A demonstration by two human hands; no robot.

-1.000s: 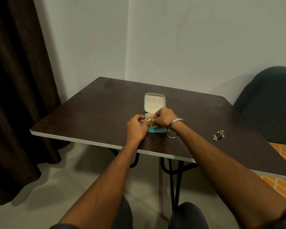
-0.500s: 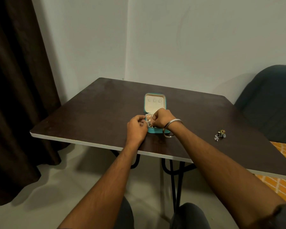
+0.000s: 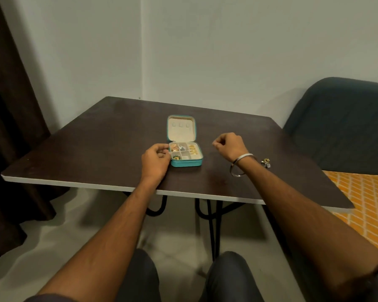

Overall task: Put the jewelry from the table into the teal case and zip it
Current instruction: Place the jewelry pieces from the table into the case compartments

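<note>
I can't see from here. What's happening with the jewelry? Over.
Left hand steadying open teal case. Right hand empty. Small jewelry pile waiting on table.

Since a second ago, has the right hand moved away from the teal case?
Yes. The right hand has left the teal case, shifting right toward the loose jewelry.

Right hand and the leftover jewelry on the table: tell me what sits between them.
In the head view, only the right hand's own wrist, wearing a silver bangle, and bare dark table separate it from the small jewelry cluster. Nothing else.
</note>
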